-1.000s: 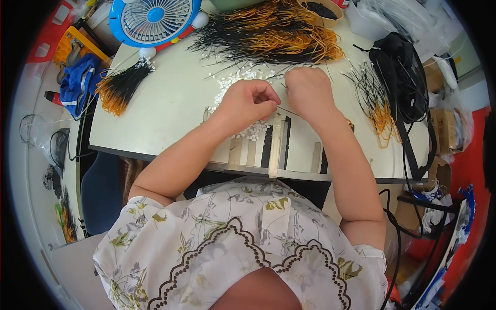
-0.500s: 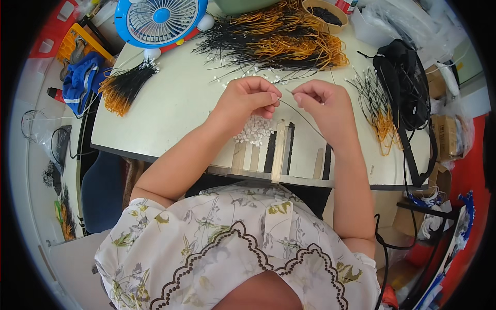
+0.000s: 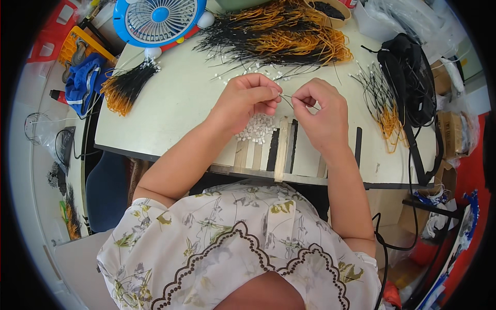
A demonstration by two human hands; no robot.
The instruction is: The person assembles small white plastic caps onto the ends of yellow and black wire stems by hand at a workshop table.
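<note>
Over the middle of the table my left hand (image 3: 248, 101) is closed in a pinch, with a small white connector (image 3: 280, 94) just showing at its fingertips. Thumb and forefinger of my right hand (image 3: 321, 111) are closed on a thin black wire (image 3: 287, 97). The wire spans the short gap between both hands, its end at the connector; whether it sits inside cannot be seen. Under my left hand lies a heap of small white connectors (image 3: 257, 128), beside wooden and black strips (image 3: 280, 150) fixed at the table's front edge.
A big pile of black and orange wires (image 3: 279, 33) lies at the back, with a blue fan (image 3: 160, 20) on its left. Smaller wire bundles lie left (image 3: 129, 85) and right (image 3: 385, 108). A black bag (image 3: 405, 82) rests at the right edge.
My right hand has shifted slightly down, and its fingers have closed in on the wire near the left fingertips. The wire's end now meets the connector area. The view has shifted a little.
</note>
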